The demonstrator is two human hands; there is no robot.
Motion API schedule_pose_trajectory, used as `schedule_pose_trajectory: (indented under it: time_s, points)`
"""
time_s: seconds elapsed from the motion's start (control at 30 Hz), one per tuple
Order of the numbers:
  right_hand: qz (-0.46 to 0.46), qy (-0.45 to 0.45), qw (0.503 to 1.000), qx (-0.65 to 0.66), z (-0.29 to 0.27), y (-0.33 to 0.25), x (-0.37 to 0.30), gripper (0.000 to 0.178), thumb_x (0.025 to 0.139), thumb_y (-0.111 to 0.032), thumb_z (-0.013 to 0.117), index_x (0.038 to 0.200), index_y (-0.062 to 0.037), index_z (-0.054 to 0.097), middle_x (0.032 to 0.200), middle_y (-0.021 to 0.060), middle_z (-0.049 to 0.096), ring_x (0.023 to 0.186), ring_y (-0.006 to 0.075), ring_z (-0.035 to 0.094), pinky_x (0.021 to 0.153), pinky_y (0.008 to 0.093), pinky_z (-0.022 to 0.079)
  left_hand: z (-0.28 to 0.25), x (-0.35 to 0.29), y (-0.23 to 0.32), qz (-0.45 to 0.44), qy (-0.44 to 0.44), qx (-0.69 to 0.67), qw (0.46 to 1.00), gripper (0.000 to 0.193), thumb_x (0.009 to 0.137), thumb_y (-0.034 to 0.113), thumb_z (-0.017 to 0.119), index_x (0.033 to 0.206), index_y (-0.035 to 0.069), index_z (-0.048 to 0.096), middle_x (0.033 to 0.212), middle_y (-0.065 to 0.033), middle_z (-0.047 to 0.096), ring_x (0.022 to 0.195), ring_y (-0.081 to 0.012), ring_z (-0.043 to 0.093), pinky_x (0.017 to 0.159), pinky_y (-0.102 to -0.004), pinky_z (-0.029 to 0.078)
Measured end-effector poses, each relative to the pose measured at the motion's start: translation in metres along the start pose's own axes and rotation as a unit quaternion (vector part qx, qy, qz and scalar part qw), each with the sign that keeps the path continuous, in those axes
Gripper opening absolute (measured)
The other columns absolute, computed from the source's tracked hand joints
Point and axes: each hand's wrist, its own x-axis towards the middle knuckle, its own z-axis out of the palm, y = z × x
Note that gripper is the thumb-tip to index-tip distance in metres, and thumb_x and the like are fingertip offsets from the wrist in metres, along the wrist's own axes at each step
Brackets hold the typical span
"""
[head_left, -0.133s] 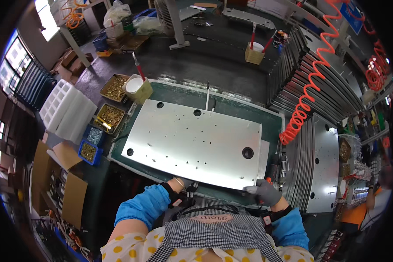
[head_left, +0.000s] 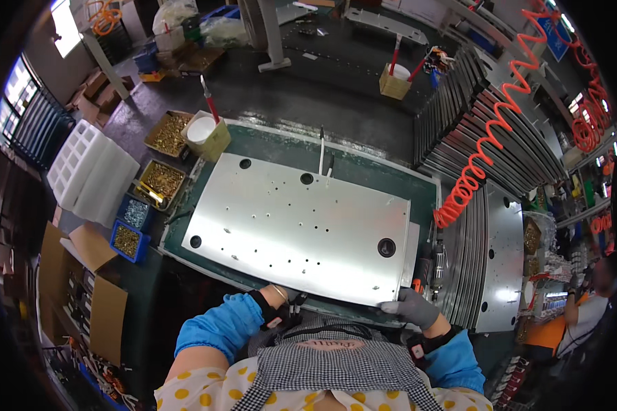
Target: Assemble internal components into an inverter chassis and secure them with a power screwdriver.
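Note:
A large silver metal panel [head_left: 288, 219] with round holes and small studs lies over the green-topped table [head_left: 370, 169]. At its near right corner my right hand [head_left: 415, 308], in a grey glove, grips the edge, with the thumb on top and the other fingers hidden below. My left hand [head_left: 286, 294] is at the middle of the panel's near edge; its fingers are tucked out of sight under the edge. A power tool with an orange part [head_left: 418, 282] lies just beyond my right hand.
Bins of small brass-coloured parts [head_left: 163, 181] and a box with a white cup [head_left: 206, 133] stand on the left. Stacked metal panels [head_left: 504, 267] and a red coiled hose [head_left: 483, 157] are on the right. A co-worker [head_left: 583, 312] is at the far right.
The whole view has shifted slightly. The panel's near edge appears a little closer to me, with my right hand still gripping its corner.

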Motion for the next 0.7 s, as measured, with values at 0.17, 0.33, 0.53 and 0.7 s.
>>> schedule_pose_trajectory:
  time_s: [0.17,0.33,0.53,0.7]
  points:
    - [0.015,0.005,0.998,-0.067,-0.002,-0.011,-0.003,0.051,0.087,-0.031,0.071,0.124,0.0034,0.062,0.112,0.0118,0.068,0.101,0.0186,0.062,0.093,0.0307,0.046,0.001,0.004,-0.004,0.011,-0.009,-0.011,1.000,0.037,0.078,0.029,0.067,0.110,0.011,0.068,0.105,-0.0115,0.068,0.097,-0.0342,0.063,0.091,-0.0465,0.048]
    - [0.033,0.056,0.998,0.006,-0.006,-0.018,0.001,0.046,0.088,-0.036,0.069,0.114,0.0027,0.066,0.098,0.0109,0.071,0.090,0.0178,0.065,0.086,0.0303,0.049,0.002,0.005,-0.002,0.009,-0.016,-0.013,1.000,0.037,0.078,0.029,0.067,0.110,0.012,0.068,0.105,-0.0114,0.068,0.097,-0.0341,0.063,0.091,-0.0463,0.048]
    - [0.023,-0.032,0.997,-0.063,-0.005,-0.022,0.008,0.039,0.089,-0.037,0.066,0.096,0.0008,0.072,0.089,0.0075,0.071,0.086,0.0161,0.064,0.082,0.0291,0.049,0.006,0.005,0.001,-0.001,-0.013,-0.022,1.000,0.036,0.079,0.029,0.066,0.110,0.012,0.068,0.105,-0.0113,0.068,0.097,-0.0339,0.063,0.091,-0.0460,0.048]
    - [0.039,-0.028,0.997,-0.068,-0.008,-0.027,0.004,0.042,0.086,-0.038,0.068,0.098,0.0015,0.072,0.090,0.0084,0.071,0.084,0.0165,0.065,0.080,0.0286,0.050,0.006,0.004,0.004,-0.005,-0.013,-0.023,1.000,0.036,0.079,0.029,0.066,0.110,0.012,0.068,0.106,-0.0112,0.068,0.097,-0.0338,0.063,0.091,-0.0459,0.048]
